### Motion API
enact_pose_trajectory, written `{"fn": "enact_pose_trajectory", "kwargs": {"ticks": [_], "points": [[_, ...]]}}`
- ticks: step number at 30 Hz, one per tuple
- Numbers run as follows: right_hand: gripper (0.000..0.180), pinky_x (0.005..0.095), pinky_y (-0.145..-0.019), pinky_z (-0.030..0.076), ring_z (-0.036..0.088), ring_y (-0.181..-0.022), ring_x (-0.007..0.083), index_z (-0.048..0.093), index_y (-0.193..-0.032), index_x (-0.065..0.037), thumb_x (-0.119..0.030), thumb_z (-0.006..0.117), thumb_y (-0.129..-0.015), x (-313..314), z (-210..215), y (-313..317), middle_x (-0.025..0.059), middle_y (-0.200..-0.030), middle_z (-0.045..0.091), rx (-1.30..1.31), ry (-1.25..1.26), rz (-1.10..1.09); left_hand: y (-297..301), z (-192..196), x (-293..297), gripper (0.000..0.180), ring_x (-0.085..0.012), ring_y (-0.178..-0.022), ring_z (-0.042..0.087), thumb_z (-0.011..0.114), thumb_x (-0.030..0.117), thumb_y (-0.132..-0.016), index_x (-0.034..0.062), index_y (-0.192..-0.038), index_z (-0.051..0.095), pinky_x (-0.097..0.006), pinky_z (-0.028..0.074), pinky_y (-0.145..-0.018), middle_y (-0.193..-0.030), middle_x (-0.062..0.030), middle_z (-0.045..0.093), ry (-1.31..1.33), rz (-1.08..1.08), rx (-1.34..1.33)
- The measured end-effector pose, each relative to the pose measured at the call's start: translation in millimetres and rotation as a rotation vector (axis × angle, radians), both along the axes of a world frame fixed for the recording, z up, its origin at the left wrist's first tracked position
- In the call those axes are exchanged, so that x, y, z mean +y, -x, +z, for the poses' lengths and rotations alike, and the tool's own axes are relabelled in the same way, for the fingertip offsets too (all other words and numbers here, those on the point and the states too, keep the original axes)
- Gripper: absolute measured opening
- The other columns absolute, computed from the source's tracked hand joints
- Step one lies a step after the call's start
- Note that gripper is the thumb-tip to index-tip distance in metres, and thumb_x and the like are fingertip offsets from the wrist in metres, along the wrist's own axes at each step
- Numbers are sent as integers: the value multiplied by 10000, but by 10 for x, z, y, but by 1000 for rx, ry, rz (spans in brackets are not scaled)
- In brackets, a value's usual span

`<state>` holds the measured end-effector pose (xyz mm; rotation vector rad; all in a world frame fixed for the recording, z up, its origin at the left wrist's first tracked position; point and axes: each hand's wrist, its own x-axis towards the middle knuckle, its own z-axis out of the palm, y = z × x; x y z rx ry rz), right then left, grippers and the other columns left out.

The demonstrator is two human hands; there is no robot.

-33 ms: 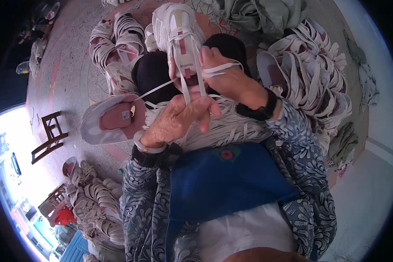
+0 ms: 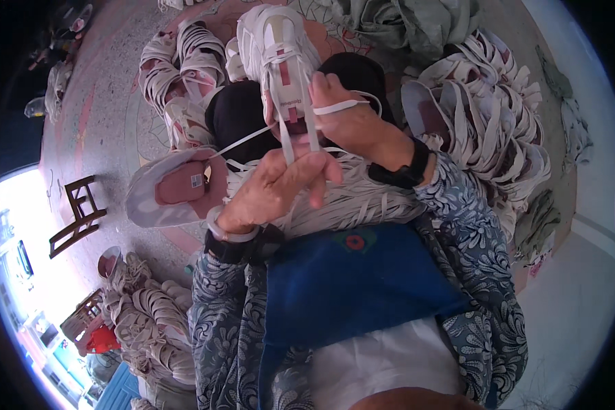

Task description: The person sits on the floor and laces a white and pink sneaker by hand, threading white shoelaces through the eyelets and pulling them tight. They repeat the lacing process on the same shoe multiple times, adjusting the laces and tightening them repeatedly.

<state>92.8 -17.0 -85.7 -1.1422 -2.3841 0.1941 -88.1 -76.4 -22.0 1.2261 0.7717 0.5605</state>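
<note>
A white sneaker (image 2: 273,41) with pink parts stands toe-away between my dark-clad knees, its laces partly threaded. My left hand (image 2: 270,188) is closed just below the shoe's opening, pinching a flat white shoelace (image 2: 285,143) that runs up to the eyelets. My right hand (image 2: 348,113) is at the right side of the shoe, fingers curled round another stretch of lace, which loops over the back of the hand. A thick bundle of loose white laces (image 2: 355,198) lies across my lap beneath both hands. Another sneaker (image 2: 178,188), pink inside, rests on its side by my left wrist.
Nested sneakers are piled at the right (image 2: 485,130), far left (image 2: 184,65) and lower left (image 2: 154,314). A blue cloth (image 2: 362,280) covers my lap. Crumpled grey-green sacking (image 2: 410,27) lies beyond my knees. A small wooden chair (image 2: 82,212) is at the left, a pale wall (image 2: 588,301) at the right.
My right hand has shifted very slightly to the left by the shoe. Both hands keep their hold on the laces.
</note>
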Motion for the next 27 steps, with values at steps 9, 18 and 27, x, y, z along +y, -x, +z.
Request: {"fn": "enact_pose_trajectory", "kwargs": {"ticks": [9,18,27], "points": [[338,392,-835,447,559,-907,338,504,-1119,73,-125,557,-850,311,179,-260,206,-1033,532,-15,467,92,151,-41,-62,403,-116,-620,532,410,327,-1011,-3,-893,610,-259,431,-634,-666,-43,556,64,-47,-38],[165,366,-640,484,601,-748,269,656,-940,-57,-170,654,-820,559,164,-28,108,-840,591,307,8,-101,216,31,-41,424,-115,-656,543,436,340,-1003,-8,-861,632,-267,437,-637,-726,-45,582,46,-138,89],[144,382,-639,516,614,-768,277,622,-938,-60,-173,592,-854,675,4,224,104,-866,567,6,-233,-113,326,8,-110,418,-124,-672,551,425,352,-1003,18,-870,639,-273,432,-637,-699,-43,591,35,-113,66]]}}
